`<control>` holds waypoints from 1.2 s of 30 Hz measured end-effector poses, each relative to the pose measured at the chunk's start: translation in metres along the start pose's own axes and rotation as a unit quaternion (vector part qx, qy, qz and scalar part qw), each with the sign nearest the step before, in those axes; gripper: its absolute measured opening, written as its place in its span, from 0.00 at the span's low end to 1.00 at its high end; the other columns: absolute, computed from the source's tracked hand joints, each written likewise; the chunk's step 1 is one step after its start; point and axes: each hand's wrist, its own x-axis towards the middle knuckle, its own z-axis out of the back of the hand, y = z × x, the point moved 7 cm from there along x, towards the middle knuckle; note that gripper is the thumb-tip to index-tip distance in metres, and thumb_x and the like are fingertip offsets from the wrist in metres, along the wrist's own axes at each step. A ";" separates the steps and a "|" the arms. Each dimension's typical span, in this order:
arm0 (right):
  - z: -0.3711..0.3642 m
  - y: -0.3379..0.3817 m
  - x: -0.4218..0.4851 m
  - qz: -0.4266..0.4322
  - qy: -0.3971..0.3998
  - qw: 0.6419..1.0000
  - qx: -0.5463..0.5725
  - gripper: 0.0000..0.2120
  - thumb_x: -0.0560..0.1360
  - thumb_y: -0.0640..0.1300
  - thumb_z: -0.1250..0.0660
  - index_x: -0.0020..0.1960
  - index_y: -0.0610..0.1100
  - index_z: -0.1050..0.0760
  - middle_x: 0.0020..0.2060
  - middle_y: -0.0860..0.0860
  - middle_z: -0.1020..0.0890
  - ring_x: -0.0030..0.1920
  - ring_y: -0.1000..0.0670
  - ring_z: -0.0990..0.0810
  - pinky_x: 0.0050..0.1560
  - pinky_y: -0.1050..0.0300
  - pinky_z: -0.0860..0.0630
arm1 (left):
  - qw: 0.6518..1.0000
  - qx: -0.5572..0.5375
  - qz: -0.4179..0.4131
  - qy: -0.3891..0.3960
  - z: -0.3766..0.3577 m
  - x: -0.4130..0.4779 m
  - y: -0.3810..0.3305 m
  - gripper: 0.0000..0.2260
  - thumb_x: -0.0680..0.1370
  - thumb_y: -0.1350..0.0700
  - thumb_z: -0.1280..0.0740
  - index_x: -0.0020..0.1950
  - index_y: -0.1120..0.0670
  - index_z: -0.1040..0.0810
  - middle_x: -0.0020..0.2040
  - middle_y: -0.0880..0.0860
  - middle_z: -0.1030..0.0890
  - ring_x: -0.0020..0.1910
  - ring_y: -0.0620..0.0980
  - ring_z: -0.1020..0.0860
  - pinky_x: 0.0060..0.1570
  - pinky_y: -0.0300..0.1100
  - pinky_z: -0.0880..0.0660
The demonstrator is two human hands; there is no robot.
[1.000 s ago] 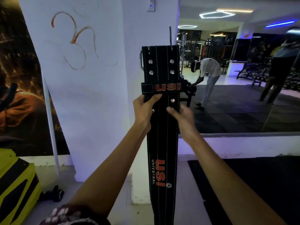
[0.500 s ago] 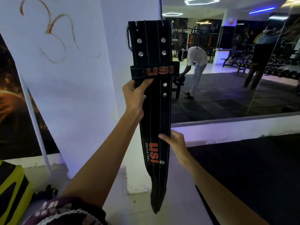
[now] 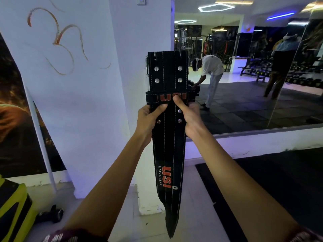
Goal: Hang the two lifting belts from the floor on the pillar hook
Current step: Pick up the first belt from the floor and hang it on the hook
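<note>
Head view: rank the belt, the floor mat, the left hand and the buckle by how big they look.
1. floor mat
2. belt, close to the camera, so flattered
3. left hand
4. buckle, only a sliver showing

Matt black belt (image 3: 167,145), shiny rivets (image 3: 156,68)

White stitching runs down its suede-like face; at 9 o'clock a matt painted pillar (image 3: 97,102), at 3 o'clock a glossy mirror (image 3: 244,102).

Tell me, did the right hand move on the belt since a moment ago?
Yes. The right hand went up the belt, from beside the lower USI logo to the loop band.
</note>
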 end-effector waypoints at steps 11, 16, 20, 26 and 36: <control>0.005 -0.005 0.004 -0.023 -0.041 0.999 0.005 0.08 0.69 0.52 0.29 0.38 0.51 0.26 0.35 0.58 0.26 0.34 0.58 0.33 0.29 0.63 0.37 | 0.988 0.113 0.091 0.050 0.028 -0.014 0.047 0.08 0.73 0.60 0.29 0.47 0.65 0.19 0.44 0.59 0.16 0.43 0.52 0.17 0.46 0.43 0.20; 0.009 0.005 0.009 -0.015 -0.047 0.999 0.016 0.06 0.70 0.51 0.30 0.37 0.52 0.25 0.36 0.60 0.25 0.32 0.59 0.35 0.27 0.66 0.39 | 0.941 0.249 0.189 0.134 0.055 -0.082 0.144 0.10 0.72 0.62 0.28 0.39 0.70 0.21 0.32 0.50 0.18 0.34 0.44 0.21 0.41 0.41 0.20; 0.009 -0.009 0.011 -0.027 -0.030 0.999 -0.002 0.07 0.70 0.52 0.30 0.39 0.51 0.25 0.35 0.60 0.26 0.32 0.58 0.35 0.26 0.65 0.38 | 0.938 0.249 0.174 0.166 0.056 -0.069 0.130 0.13 0.72 0.58 0.29 0.54 0.61 0.19 0.50 0.55 0.16 0.48 0.47 0.18 0.56 0.48 0.23; -0.005 -0.014 0.006 -0.011 0.028 0.999 0.037 0.05 0.71 0.48 0.30 0.41 0.47 0.22 0.26 0.58 0.19 0.27 0.60 0.23 0.21 0.69 0.32 | 0.999 0.042 0.006 -0.021 0.015 0.002 -0.010 0.13 0.74 0.49 0.33 0.52 0.56 0.18 0.47 0.54 0.16 0.45 0.48 0.17 0.45 0.42 0.21; 0.036 -0.094 -0.025 -0.028 0.121 0.982 -0.140 0.08 0.73 0.37 0.33 0.52 0.38 0.23 0.35 0.58 0.15 0.37 0.63 0.18 0.41 0.69 0.24 | 0.991 -0.037 0.017 -0.126 0.014 0.005 0.001 0.11 0.74 0.58 0.30 0.49 0.66 0.19 0.41 0.59 0.18 0.37 0.51 0.18 0.41 0.42 0.19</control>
